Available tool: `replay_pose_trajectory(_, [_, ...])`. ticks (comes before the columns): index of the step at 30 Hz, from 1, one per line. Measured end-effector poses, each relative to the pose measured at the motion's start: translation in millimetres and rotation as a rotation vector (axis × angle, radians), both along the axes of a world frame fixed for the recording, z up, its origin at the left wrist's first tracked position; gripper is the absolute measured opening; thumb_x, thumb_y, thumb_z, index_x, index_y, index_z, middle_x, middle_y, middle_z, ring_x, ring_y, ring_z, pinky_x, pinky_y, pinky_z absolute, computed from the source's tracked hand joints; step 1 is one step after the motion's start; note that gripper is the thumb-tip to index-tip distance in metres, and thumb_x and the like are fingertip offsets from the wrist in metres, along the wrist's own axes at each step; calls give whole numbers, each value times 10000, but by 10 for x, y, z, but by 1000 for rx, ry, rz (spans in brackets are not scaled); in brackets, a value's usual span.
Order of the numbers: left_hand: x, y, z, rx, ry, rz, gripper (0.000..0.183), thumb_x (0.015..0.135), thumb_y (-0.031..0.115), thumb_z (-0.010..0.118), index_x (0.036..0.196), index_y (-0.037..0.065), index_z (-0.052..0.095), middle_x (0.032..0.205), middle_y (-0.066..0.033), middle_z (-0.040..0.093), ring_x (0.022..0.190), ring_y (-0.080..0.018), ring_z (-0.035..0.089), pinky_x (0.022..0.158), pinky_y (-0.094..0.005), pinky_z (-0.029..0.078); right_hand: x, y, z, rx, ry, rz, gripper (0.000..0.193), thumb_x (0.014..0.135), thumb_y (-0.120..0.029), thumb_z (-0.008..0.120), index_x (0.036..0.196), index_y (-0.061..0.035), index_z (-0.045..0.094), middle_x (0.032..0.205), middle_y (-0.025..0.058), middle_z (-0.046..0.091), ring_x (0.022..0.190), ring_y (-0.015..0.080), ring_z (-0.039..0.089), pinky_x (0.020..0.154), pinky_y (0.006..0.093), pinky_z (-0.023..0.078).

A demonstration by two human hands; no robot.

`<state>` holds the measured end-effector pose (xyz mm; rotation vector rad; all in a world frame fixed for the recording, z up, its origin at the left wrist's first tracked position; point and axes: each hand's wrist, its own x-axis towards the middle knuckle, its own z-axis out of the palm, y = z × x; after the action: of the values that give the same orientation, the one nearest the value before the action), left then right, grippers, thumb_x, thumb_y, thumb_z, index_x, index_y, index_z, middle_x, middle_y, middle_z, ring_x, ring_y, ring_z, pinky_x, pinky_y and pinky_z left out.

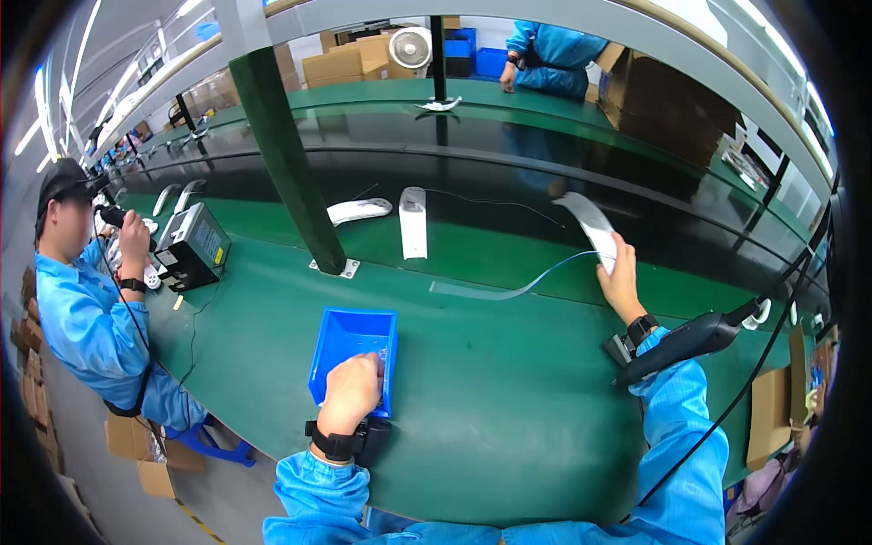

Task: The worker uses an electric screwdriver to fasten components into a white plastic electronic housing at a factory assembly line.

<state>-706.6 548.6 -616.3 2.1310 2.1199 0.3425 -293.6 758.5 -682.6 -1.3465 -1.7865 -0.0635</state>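
My left hand (pixel 354 391) reaches into a blue plastic bin (pixel 320 372), its fingers curled among small clear pieces; whatever they pinch is hidden. On the right, my right hand (pixel 620 282) grips the near end of a curved white plastic shell (pixel 590 221), tilted over the dark belt's near edge. A thin translucent bluish strip (pixel 500 295) trails left from that hand across the table. Past the bin lie two more white parts: a curved shell (pixel 361 211) and an upright-looking flat one (pixel 413 225) with a thin wire.
A green post (pixel 286 154) rises from the table beyond the bin. A black tool with a cable (pixel 681 347) hangs over my right forearm. At left a co-worker (pixel 86 300) sits by a black box-shaped device (pixel 195 245). A dark conveyor (pixel 509 163) runs across behind.
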Motion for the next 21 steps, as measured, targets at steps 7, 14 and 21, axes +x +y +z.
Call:
replay_pose_trajectory(7, [-13,19,-84,110,-14,-9,105,787,97,538,774,-7,535,737,-176,583,705,-369,582,613,-441,462,251,286,-166,-477,-122,-457,695,691,-151,704,1265,-34,331,1114,226,412,1046,408,448,886,445,394])
replay_pose_trajectory(14, [33,28,-70,242,-66,21,138,806,134,554,806,7,499,768,-171,571,692,-355,575,599,-447,455,-435,198,339,96,-397,-142,656,636,-200,730,1204,-58,435,1222,207,388,1160,370,360,942,468,311])
replay_pose_trajectory(21, [11,47,-27,290,-66,55,102,781,104,576,750,31,512,733,-134,551,680,-346,562,594,-428,453,-1644,247,612,118,-645,488,677,549,-103,743,1172,-65,481,1262,208,393,1129,342,419,895,424,379])
